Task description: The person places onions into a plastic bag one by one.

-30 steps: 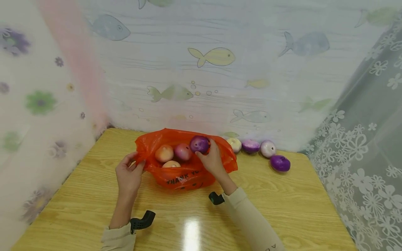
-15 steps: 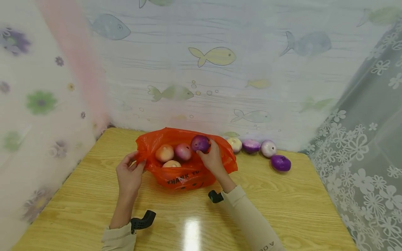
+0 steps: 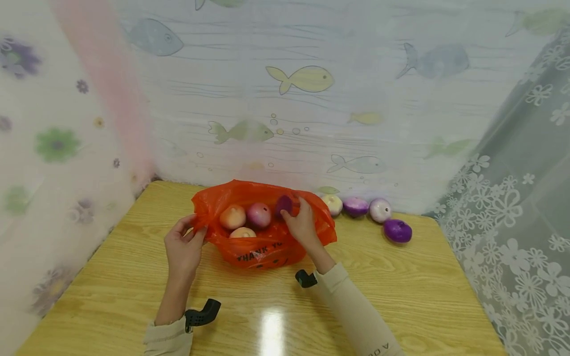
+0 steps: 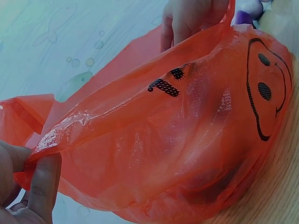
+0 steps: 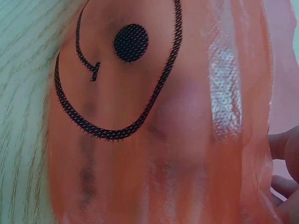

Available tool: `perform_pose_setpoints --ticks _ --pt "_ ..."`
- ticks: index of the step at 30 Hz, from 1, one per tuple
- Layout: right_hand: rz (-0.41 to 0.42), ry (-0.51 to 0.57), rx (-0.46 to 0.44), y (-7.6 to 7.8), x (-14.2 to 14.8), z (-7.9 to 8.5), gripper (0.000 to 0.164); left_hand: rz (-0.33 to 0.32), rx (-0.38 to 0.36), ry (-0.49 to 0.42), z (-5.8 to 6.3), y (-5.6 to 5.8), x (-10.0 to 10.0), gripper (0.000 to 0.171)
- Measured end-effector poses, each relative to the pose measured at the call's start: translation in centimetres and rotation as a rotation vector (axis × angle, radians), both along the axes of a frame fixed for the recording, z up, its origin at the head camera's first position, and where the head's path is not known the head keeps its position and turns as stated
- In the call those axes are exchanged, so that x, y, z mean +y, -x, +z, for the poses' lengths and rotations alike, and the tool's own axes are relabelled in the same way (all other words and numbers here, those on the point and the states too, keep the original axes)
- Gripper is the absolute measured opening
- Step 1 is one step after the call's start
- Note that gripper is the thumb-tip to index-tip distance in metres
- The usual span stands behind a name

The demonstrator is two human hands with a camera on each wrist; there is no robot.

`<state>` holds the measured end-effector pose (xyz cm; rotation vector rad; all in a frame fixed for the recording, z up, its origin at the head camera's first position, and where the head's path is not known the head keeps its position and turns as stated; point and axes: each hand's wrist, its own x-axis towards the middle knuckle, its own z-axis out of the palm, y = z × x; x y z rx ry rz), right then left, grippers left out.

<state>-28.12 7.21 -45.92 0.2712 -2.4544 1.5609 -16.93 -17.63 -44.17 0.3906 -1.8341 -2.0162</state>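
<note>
A red-orange plastic bag (image 3: 262, 254) with black "THANK YOU" print lies on the table with its mouth spread. My left hand (image 3: 183, 249) pinches the bag's left rim between thumb and fingers; the left wrist view shows the gathered plastic (image 4: 46, 140) there. Inside sit an orange-yellow onion (image 3: 233, 217), a pinkish-purple onion (image 3: 259, 215) and a pale one (image 3: 243, 233) partly behind the front rim. A dark purple onion (image 3: 283, 205) is low in the bag, beside my right hand (image 3: 304, 225), whose thumb and fingers are spread apart at the right of the mouth.
Outside the bag, to the right, are a pale yellow onion (image 3: 332, 205), a purple-and-white onion (image 3: 355, 207), a whitish one (image 3: 380, 210) and a deep purple one (image 3: 398, 231). The wooden table (image 3: 356, 277) meets a fish-print curtain (image 3: 303, 123) at the back.
The dark purple onion has left my right hand's grasp and sunk lower into the bag, looking smaller and turned. My left hand keeps its place on the rim.
</note>
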Motion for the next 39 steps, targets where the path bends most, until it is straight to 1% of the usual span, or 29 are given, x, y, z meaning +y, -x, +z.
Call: perform_pose_setpoints --ticks 6,10,13,16,24,28,32,35,39 --pt "0.018 0.000 -0.021 -0.5 0.2 0.4 0.051 -0.014 -0.006 0.002 0.1 -0.1 0.1 0.032" --pt "0.058 0.024 -0.042 -0.9 0.4 0.9 0.052 -0.005 0.006 -0.021 0.2 0.0 0.1 0.031" --pt "0.109 0.083 -0.047 -1.4 0.6 1.4 0.051 0.010 0.016 -0.030 0.2 0.1 0.2 0.029" --pt "0.152 0.146 -0.042 -2.2 1.0 2.1 0.048 0.015 0.021 -0.024 0.2 0.1 0.3 0.028" --pt "0.211 0.324 -0.033 -4.3 2.3 4.4 0.038 0.013 0.027 0.014 0.0 0.0 0.5 0.027" --pt "0.217 0.345 0.017 -5.1 3.0 5.8 0.035 0.013 0.032 0.015 0.0 0.0 0.5 0.027" --pt "0.201 0.351 0.080 -5.8 4.3 6.9 0.034 0.002 0.038 0.003 -0.1 0.2 0.7 0.027" --pt "0.181 0.352 0.145 -5.9 5.4 7.5 0.034 -0.008 0.035 0.004 -0.1 0.4 0.9 0.027" --pt "0.152 0.356 0.233 -5.6 6.9 7.7 0.032 0.004 0.019 0.022 0.0 0.1 0.8 0.028"
